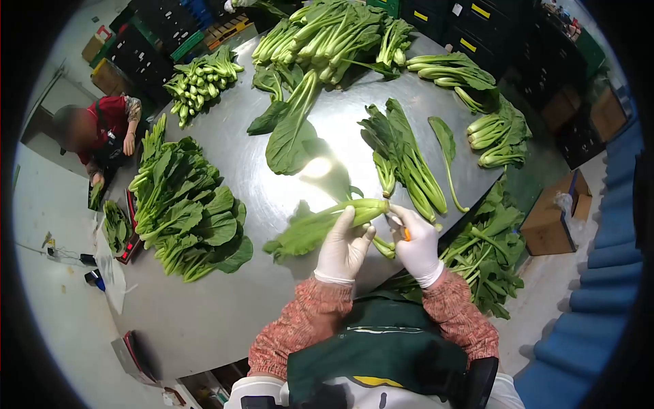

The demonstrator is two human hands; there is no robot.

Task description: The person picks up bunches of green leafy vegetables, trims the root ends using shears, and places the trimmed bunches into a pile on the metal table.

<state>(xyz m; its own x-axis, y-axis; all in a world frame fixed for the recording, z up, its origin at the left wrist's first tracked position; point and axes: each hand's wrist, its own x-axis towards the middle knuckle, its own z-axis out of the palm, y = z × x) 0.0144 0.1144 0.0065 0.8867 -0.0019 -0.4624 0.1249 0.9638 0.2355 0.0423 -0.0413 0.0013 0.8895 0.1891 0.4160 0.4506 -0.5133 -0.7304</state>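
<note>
A bunch of leafy greens [320, 225] with pale green stalks lies across my gloved left hand [345, 249], which is closed around it near the stalk end. The leaves point left, over the metal table [225, 313]. At the cut end of the stalks is my gloved right hand [417, 247], its fingers wrapped round a small orange-handled knife [407, 234]. Most of the knife is hidden by the fingers. Just beyond the right hand, loose stalks of greens [415, 170] lie on the table, with a single long leaf [446, 146] beside them.
A big heap of greens [187, 211] is on the left, and another pile [334, 37] at the far edge. Smaller bunches [501, 133] lie at the right. More greens [487, 252] sit below the table's right edge, near a cardboard box [555, 215]. A co-worker [109, 129] is at the left.
</note>
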